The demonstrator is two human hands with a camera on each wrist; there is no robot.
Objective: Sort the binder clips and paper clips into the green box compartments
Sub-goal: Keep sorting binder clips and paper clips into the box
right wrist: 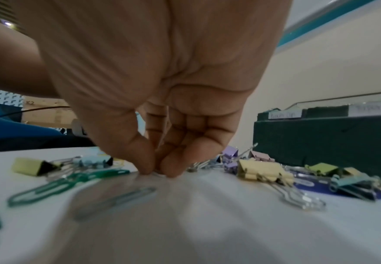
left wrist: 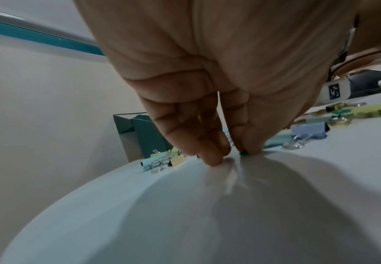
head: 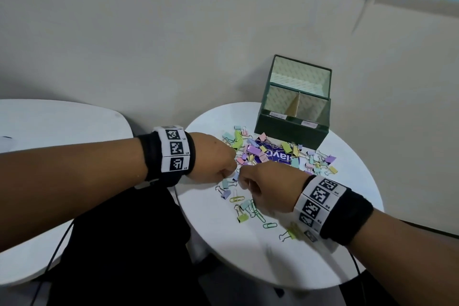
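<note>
A heap of pastel binder clips [head: 253,149] and paper clips lies on the round white table [head: 347,206], in front of the green box [head: 290,131]. The box has two labelled front compartments and a taller one behind. My left hand [head: 229,175] is at the heap's left edge, thumb and fingers pinching a small green paper clip [left wrist: 243,153] against the tabletop. My right hand [head: 242,181] is just beside it. Its thumb and forefinger [right wrist: 173,169] pinch a small pale clip [right wrist: 160,174] on the table, mostly hidden. Green paper clips [right wrist: 49,189] lie nearby.
A blue printed card [head: 275,155] lies under the heap. Loose binder clips [head: 242,217] and paper clips [head: 269,225] are scattered toward the near edge under my right wrist. A second white table [head: 62,119] stands left, with a dark gap between. The wall is close behind the box.
</note>
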